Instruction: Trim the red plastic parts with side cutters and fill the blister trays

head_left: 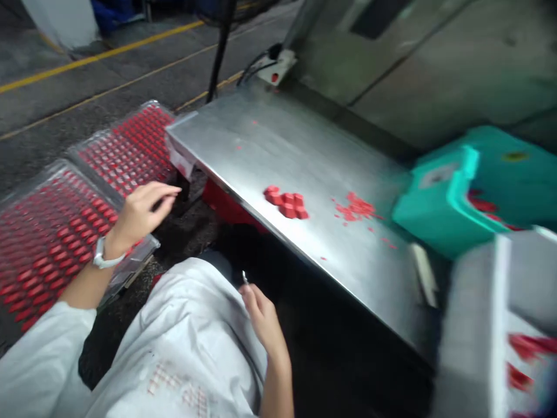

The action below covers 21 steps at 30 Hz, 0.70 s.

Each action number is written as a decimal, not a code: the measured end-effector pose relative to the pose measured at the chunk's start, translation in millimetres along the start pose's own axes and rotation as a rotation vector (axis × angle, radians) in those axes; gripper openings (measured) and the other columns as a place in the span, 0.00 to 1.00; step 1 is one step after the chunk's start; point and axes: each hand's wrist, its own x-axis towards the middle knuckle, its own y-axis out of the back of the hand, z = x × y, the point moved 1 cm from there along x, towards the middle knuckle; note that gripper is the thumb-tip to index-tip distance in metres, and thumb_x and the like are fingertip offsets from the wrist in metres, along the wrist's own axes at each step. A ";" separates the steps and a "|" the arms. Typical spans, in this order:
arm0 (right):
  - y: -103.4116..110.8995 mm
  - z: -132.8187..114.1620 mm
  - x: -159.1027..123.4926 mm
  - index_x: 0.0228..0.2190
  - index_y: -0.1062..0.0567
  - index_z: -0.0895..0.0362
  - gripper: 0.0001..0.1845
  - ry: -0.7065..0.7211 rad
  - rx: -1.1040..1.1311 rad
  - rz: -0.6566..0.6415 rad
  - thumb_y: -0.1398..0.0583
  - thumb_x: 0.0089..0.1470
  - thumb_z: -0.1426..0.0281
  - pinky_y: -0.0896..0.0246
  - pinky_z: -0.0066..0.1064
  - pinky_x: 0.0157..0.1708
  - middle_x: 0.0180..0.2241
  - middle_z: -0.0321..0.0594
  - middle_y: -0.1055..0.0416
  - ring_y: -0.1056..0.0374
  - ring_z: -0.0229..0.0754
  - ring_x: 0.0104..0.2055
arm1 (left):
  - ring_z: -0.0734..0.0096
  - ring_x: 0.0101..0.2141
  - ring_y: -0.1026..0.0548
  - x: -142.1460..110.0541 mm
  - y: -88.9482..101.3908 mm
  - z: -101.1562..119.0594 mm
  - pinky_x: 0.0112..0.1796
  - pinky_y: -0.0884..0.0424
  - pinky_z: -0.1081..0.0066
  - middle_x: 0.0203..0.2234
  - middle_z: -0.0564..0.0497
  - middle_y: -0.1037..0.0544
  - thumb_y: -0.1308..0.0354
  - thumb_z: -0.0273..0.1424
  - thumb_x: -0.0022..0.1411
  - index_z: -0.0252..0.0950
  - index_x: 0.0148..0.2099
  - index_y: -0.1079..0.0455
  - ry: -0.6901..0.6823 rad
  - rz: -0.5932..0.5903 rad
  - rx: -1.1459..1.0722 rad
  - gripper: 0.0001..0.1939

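We have a dark floor point(130, 75) across the far left, crossed by a yellow line point(108, 54), and a grey-green panel point(413, 69) along the far right. Between them stands a metal table point(304, 139), its sheen brightest near the front edge. To its left lie a far tray point(152, 104) and a near tray point(56, 167), both filled with rows of red pieces point(65, 249). At the right we find a teal bin point(426, 209) with red material inside and, nearer, a blurred white box point(474, 325).

Our left hand point(145, 212) hangs beside the trays, fingers loosely curled with a gap to the thumb — nothing shows in it. Our right hand point(261, 316) is closed, low before the table's front edge. On the tabletop we see red blocks point(287, 203) clustered near that edge, with red crumbs point(357, 207) scattered to their right. Smallest is the metal tool point(245, 278) — its tip pokes from our right grip.
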 end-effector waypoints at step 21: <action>21.3 51.8 -16.0 0.28 0.23 0.56 0.37 -0.072 0.143 0.166 0.43 0.53 0.33 0.40 0.32 0.27 0.24 0.36 0.33 0.38 0.42 0.27 | 0.59 0.42 0.21 146.6 -111.0 64.8 0.45 0.28 0.65 0.40 0.42 0.20 0.37 0.33 0.69 0.33 0.44 0.21 -0.213 -0.555 0.039 0.09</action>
